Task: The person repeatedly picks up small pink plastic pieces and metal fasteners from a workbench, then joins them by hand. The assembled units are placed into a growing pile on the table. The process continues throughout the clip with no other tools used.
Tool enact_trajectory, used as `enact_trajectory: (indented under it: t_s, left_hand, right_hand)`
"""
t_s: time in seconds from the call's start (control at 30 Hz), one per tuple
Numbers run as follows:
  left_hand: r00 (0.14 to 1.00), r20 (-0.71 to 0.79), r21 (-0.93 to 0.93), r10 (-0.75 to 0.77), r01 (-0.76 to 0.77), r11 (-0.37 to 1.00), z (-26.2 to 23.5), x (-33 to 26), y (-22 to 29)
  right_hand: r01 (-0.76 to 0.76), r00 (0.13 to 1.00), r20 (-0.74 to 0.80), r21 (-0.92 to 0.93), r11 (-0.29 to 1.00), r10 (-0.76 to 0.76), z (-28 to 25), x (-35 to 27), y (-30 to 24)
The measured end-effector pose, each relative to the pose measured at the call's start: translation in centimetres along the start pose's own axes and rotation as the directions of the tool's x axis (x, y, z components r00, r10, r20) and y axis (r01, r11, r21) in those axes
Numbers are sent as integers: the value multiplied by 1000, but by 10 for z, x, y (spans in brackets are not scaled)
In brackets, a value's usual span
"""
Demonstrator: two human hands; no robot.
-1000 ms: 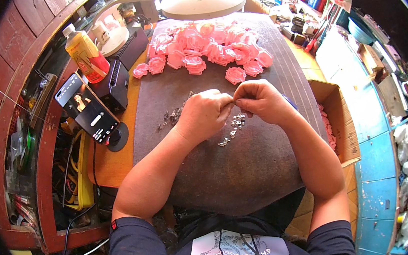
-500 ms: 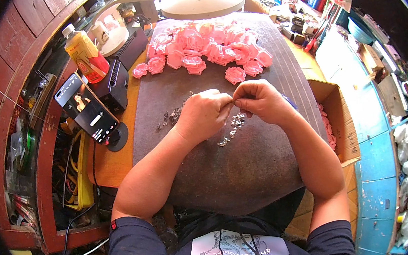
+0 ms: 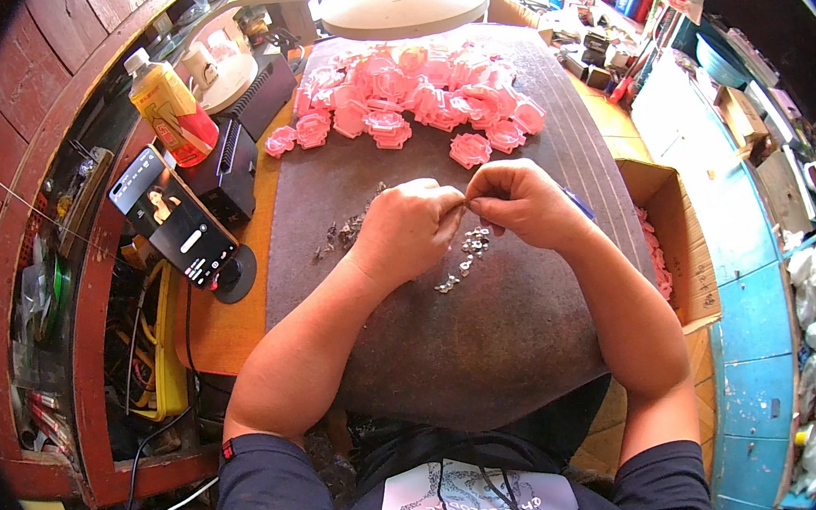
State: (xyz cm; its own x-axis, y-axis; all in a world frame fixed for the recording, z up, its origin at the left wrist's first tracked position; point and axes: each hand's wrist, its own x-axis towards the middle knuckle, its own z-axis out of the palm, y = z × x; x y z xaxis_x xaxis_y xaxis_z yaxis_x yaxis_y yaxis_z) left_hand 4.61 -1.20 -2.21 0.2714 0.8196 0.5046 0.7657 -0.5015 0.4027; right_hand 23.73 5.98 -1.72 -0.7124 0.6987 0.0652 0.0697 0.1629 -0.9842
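My left hand [image 3: 414, 219] and my right hand [image 3: 523, 202] meet fingertip to fingertip above the middle of the dark mat [image 3: 440, 362]. Both are closed in a pinch, and whatever sits between the fingers is too small to make out. Just below them lies a short trail of small shiny metal pieces [image 3: 472, 246]. Small dark metal parts [image 3: 345, 232] are scattered beside my left hand, partly hidden by it. Beyond my hands, toward the far end of the mat, several pink plastic pieces [image 3: 389, 128] lie in a heap.
A phone [image 3: 175, 219] stands on a round holder at the left, near a drink bottle [image 3: 172, 109]. An open cardboard box [image 3: 684, 244] with pink pieces stands right of the mat. A round pale lamp [image 3: 405, 3] hangs over the far end.
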Motion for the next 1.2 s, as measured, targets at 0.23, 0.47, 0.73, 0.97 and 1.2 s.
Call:
enact_trajectory:
  t_s: [0.23, 0.47, 0.73, 0.97, 1.2]
  left_hand:
    - [1000, 4, 10, -10, 10, 1000, 1, -1, -1]
    - [999, 23, 14, -30, 30, 999, 2, 0, -1]
    - [999, 16, -19, -39, 39, 999, 0, 1, 0]
    - [974, -40, -53, -222, 220, 974, -4, 2, 2]
    - [943, -111, -291, -314, 271, 918, -5, 4, 1]
  right_hand:
    - [4, 1000, -21, -123, 992, -6, -3, 2, 3]
    - [78, 990, -92, -234, 969, -102, -2, 2, 5]
    - [151, 981, -59, -377, 914, -187, 1, -1, -1]
    - [42, 991, -113, -233, 972, -70, -6, 2, 3]
    - [71, 988, -124, -160, 985, -92, 1, 2, 2]
